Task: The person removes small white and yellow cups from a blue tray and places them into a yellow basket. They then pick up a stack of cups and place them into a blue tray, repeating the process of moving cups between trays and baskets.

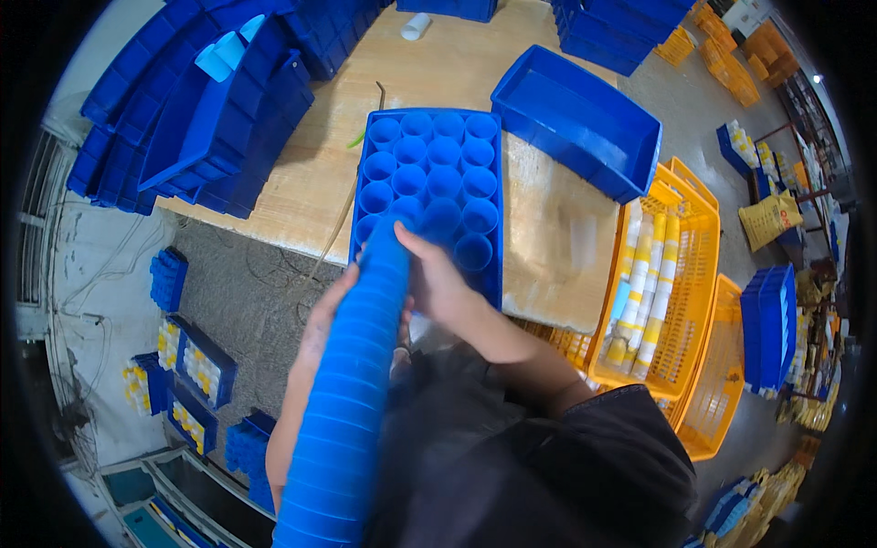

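A long stack of nested blue plastic cups (349, 383) slants from the bottom of the view up to a blue plastic crate (499, 205). My left hand (330, 312) grips the stack from its left side, with the fingers partly hidden behind it. On the other side my right hand (435, 274) holds the stack near its upper end, thumb along the top cup. Inside the crate, blue cups (444, 152) stand upright in rows of four, mouths up. The stack and my hands hide part of the crate's near end.
An empty blue crate (575, 123) sits to the right on the wooden table (548, 274). Stacked blue crates (205, 130) stand at the left, light-blue cups (223, 56) in one. A white cup (415, 27) lies behind. Yellow baskets (685, 274) with cup stacks adjoin the table's right edge.
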A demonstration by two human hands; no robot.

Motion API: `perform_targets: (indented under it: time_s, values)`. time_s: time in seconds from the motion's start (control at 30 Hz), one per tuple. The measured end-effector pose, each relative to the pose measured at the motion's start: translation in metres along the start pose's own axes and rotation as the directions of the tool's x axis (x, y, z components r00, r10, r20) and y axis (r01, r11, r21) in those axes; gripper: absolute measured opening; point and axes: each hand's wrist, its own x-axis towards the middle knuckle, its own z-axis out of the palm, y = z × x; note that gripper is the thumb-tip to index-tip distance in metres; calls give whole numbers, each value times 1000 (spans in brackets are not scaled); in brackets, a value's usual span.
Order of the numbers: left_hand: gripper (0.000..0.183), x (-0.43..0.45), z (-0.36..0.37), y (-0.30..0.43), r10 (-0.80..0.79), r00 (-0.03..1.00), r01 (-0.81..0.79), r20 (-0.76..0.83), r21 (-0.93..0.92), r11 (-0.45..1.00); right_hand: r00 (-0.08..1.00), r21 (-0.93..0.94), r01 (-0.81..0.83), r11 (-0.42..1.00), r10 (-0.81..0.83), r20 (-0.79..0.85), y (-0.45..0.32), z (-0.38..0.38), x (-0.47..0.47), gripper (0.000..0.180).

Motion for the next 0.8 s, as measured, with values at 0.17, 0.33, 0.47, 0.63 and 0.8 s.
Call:
perform_targets:
  time_s: [0.17, 0.33, 0.47, 0.63, 0.8]
  values:
    - [80, -7, -28, 50, -50, 966, 57, 255, -23, 998, 866, 64, 454, 888, -424, -266, -32, 23, 8, 64]
    - [80, -37, -83, 114, -74, 965, 53, 250, 87, 995, 994, 94, 82, 992, -75, -80, 50, -9, -1, 65]
    - [80, -40, -104, 123, -149, 959, 85, 243, 255, 963, 912, 414, 246, 877, -65, -405, 93, -22, 26, 72]
    - [71, -34, -90, 110, -292, 949, 169, 121, 584, 794, 885, 199, 412, 889, -442, 145, 122, 30, 23, 81]
    - [69, -32, -74, 123, -243, 964, 46, 109, 830, 556, 573, -158, 752, 640, -753, -323, 49, 51, 9, 78]
